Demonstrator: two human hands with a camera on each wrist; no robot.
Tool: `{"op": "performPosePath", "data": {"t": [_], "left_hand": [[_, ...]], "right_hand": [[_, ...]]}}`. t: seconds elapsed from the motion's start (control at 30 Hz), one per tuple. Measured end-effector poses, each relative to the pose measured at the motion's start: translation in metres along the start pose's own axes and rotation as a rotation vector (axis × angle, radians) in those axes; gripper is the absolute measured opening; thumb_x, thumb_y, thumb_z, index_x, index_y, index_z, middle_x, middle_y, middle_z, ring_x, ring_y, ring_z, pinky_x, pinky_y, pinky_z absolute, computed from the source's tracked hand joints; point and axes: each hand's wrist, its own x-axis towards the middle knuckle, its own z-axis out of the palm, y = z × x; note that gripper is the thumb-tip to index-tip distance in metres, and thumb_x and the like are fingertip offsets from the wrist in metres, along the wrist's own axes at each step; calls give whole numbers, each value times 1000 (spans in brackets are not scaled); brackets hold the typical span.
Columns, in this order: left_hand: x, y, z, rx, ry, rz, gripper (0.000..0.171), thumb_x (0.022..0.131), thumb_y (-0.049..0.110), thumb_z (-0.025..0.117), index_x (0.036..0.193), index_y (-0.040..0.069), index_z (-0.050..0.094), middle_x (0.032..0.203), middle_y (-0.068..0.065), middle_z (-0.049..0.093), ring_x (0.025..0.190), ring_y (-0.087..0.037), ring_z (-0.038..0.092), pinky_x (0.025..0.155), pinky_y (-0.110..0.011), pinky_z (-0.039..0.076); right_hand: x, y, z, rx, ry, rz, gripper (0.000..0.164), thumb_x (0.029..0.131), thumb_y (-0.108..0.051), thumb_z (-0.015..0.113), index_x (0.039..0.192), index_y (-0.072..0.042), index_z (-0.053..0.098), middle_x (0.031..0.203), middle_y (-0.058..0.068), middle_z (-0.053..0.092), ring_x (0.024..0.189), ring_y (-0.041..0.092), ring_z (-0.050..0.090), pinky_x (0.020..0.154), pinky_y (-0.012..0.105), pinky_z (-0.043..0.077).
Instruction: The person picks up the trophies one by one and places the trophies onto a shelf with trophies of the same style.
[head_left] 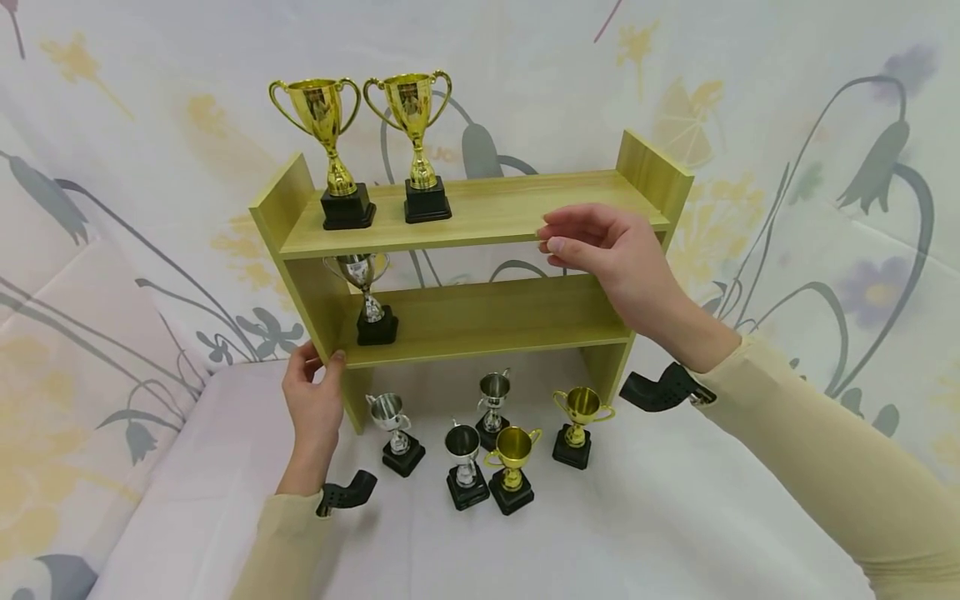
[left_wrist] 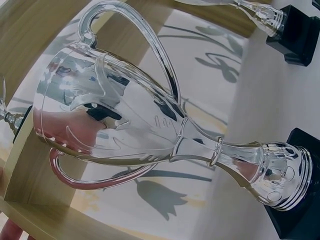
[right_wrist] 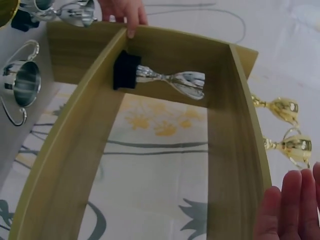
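Observation:
A wooden shelf unit (head_left: 480, 321) stands on a white-covered table. My left hand (head_left: 313, 408) holds its left side panel, thumb at the front edge beside the middle board. Raised before the top board's right part, my right hand (head_left: 600, 254) has nothing in its loosely bent fingers (right_wrist: 292, 200). On the top board's left half stand two gold trophies, the left one (head_left: 318, 117) and another (head_left: 412, 108). One silver trophy (head_left: 367, 292) stands at the left of the middle board. A large silver trophy cup (left_wrist: 115, 110) fills the left wrist view.
Below and before the unit stand three silver trophies, at left (head_left: 390, 417), at front (head_left: 463, 450) and behind (head_left: 493, 396). Two gold trophies are there too, at front (head_left: 513, 454) and at right (head_left: 581, 412). A flower-patterned cloth (head_left: 787, 167) hangs behind.

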Motion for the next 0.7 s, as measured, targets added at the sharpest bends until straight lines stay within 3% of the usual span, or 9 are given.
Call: {"op": "performPosePath", "data": {"t": [0.33,0.7], "left_hand": [[2,0,0,-15,-14,-6,32,97,15,61,124,-1,58,104,2,53,107,-13,52,91,-35,46],[1,0,-1,5,-3,-18,31,97,15,61,124,0,58,104,3,52,108,-13,53,95,-39,46]], "right_hand": [[-19,12,2,-28,-6,7,25,91,5,66,113,-7,70,102,7,72,96,23,69,87,32,54],[-30,31,-4,-32,-21,35,25,92,4,66,113,-9,71,104,9,71,98,20,68,88,29,53]]}}
